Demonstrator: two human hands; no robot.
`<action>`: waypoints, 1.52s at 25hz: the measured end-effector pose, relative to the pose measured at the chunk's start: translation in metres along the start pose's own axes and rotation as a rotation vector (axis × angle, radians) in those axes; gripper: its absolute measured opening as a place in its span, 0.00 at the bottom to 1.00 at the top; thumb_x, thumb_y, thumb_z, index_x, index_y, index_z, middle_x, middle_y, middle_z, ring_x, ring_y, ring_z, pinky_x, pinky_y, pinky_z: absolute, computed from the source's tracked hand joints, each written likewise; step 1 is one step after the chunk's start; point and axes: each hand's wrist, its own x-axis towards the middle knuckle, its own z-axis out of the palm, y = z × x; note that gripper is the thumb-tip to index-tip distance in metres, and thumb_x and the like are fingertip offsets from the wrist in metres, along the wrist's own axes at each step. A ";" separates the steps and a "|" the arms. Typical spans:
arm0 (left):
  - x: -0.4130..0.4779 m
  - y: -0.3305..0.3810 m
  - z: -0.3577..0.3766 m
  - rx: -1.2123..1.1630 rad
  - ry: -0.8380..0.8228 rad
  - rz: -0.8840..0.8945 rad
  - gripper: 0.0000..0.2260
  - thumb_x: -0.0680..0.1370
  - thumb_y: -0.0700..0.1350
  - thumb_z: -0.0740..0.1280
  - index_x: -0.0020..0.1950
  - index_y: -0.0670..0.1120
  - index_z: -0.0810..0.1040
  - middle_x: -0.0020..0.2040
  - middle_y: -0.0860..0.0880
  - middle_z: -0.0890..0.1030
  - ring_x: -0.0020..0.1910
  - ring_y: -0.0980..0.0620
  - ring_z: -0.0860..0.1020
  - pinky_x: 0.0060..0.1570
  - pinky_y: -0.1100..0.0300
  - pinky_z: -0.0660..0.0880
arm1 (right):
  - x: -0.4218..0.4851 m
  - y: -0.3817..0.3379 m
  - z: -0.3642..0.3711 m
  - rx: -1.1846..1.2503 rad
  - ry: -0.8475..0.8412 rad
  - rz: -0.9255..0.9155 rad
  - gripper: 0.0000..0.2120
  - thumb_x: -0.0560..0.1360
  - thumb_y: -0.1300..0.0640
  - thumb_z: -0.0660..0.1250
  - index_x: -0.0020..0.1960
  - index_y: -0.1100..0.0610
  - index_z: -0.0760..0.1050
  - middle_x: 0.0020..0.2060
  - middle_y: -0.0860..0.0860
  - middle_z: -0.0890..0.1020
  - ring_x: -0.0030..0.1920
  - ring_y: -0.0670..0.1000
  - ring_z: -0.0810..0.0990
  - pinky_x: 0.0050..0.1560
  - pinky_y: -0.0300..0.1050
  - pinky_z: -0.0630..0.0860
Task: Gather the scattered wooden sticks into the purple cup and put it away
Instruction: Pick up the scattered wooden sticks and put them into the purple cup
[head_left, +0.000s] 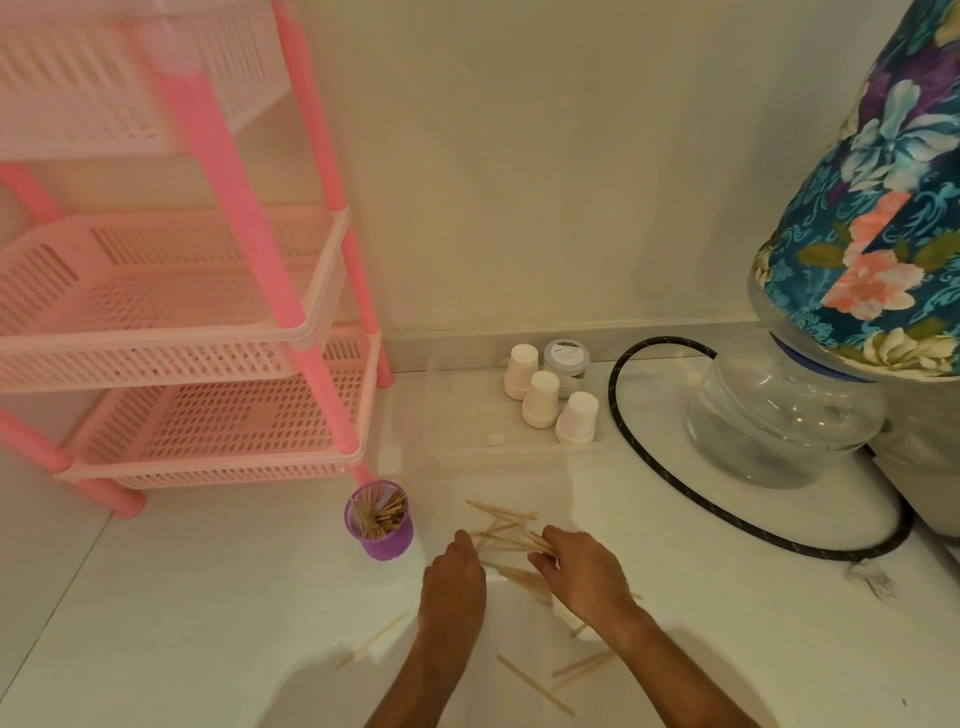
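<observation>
Right hand (582, 571): grip curled closed around a few wooden sticks (511, 540); more lie scattered under and near both wrists. Left hand (452, 577): knuckles up, fingers bent down onto the pile, grip state cannot tell. Purple cup (382, 522), partly filled, stands just left of left hand. White floor (208, 597); pink rack (208, 312) beyond the cup.
</observation>
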 end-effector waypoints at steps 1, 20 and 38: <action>0.000 0.003 -0.002 -0.115 -0.006 -0.013 0.09 0.87 0.41 0.56 0.65 0.41 0.69 0.55 0.45 0.82 0.50 0.47 0.82 0.49 0.55 0.78 | 0.000 0.000 -0.001 -0.009 -0.003 0.022 0.16 0.82 0.42 0.65 0.42 0.52 0.72 0.33 0.47 0.78 0.35 0.51 0.79 0.36 0.48 0.76; -0.002 0.000 -0.016 -1.273 -0.256 -0.643 0.17 0.81 0.48 0.66 0.34 0.49 0.67 0.28 0.53 0.64 0.25 0.54 0.59 0.27 0.60 0.55 | 0.000 0.000 -0.015 0.987 -0.299 0.559 0.02 0.74 0.58 0.60 0.46 0.55 0.68 0.27 0.49 0.69 0.25 0.47 0.59 0.28 0.39 0.52; -0.047 -0.022 -0.023 -1.848 -0.056 -0.732 0.26 0.84 0.52 0.64 0.27 0.45 0.67 0.23 0.49 0.59 0.18 0.54 0.56 0.25 0.63 0.49 | 0.040 -0.105 -0.017 1.434 -0.024 0.364 0.29 0.82 0.36 0.66 0.31 0.49 0.59 0.26 0.50 0.58 0.26 0.49 0.54 0.29 0.48 0.50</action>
